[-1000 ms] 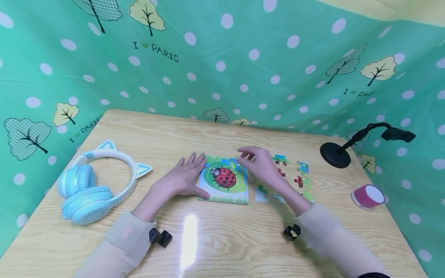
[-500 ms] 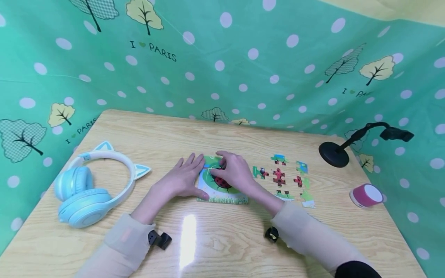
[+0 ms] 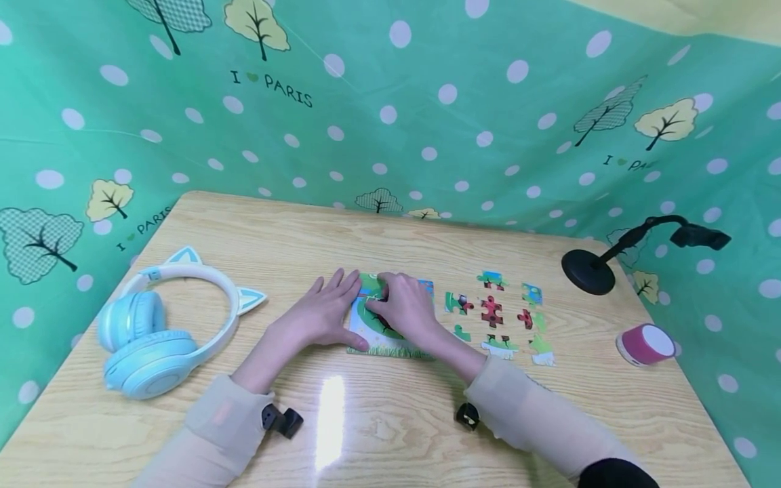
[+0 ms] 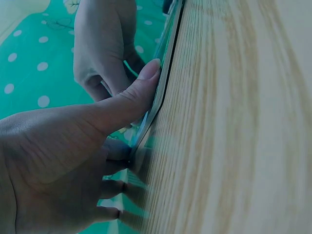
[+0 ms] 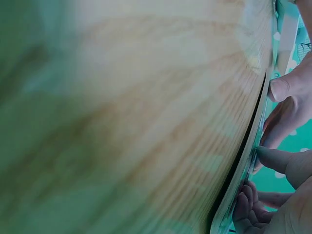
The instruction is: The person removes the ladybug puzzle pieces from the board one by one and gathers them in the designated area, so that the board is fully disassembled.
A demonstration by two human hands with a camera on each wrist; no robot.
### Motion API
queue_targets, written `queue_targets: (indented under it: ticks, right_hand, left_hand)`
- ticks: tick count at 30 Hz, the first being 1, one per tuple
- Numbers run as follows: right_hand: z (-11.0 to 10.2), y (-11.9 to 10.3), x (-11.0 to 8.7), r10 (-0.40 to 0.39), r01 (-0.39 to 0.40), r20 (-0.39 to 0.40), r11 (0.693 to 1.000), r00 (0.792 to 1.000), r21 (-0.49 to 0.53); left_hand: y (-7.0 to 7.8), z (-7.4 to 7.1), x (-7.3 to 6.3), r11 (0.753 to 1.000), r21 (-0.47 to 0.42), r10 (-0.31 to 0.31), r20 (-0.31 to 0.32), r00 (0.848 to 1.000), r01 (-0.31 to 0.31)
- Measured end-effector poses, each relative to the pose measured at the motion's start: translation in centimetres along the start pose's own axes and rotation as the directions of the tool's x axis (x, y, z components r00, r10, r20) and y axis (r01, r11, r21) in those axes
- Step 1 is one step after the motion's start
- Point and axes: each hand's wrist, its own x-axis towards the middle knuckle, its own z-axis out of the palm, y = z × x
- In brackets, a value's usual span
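Observation:
A square ladybug puzzle board (image 3: 390,350) lies on the wooden table, its picture partly covered by my right hand. My left hand (image 3: 317,315) rests at its left edge with straight, spread fingers and the thumb on the lower left corner. Over the upper left of the picture, my right hand (image 3: 407,306) has curled fingers, thumb and fingertips right at the surface. Whether a piece is between them I cannot tell. To the right lie several loose jigsaw pieces, among them a red one (image 3: 491,312) and a blue one (image 3: 532,293).
Cat-ear headphones (image 3: 171,325) in light blue and white lie at the table's left. A black stand with a bent arm (image 3: 588,271) is at the back right, and a pink and white cylinder (image 3: 647,344) near the right edge. A polka-dot cloth (image 3: 390,156) hangs behind.
My right hand has moved left and slightly down, from the board's upper right corner to its upper left part, uncovering loose pieces. My left hand stays in place.

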Motion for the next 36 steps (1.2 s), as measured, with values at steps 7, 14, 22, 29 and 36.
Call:
queue_targets:
  ticks: [7, 14, 22, 29, 36]
  right_hand:
    - [-0.1, 0.0, -0.1, 0.026, -0.026, 0.014, 0.999, 1.000, 0.032]
    - [-0.3, 0.3, -0.3, 0.055, -0.058, 0.028, 0.994, 0.998, 0.097]
    - [-0.4, 0.7, -0.3, 0.039, -0.043, 0.031, 0.991, 0.999, 0.125]
    - [-0.8, 0.8, -0.2, 0.057, -0.066, 0.061, 0.986, 0.997, 0.156]
    - [-1.1, 0.7, 0.0, 0.079, -0.092, 0.086, 0.982, 0.993, 0.164]
  left_hand:
    - [0.0, 0.0, 0.0, 1.000, 0.004, 0.002, 0.004, 1.000, -0.002]
    - [0.0, 0.1, 0.1, 1.000, 0.014, 0.005, 0.008, 1.000, -0.005]
    - [0.1, 0.0, 0.2, 1.000, 0.010, 0.003, 0.014, 1.000, -0.003]
    - [0.0, 0.0, 0.2, 1.000, -0.001, 0.002, 0.012, 1.000, -0.002]
    - [0.0, 0.0, 0.1, 1.000, -0.013, 0.003, 0.002, 1.000, -0.003]
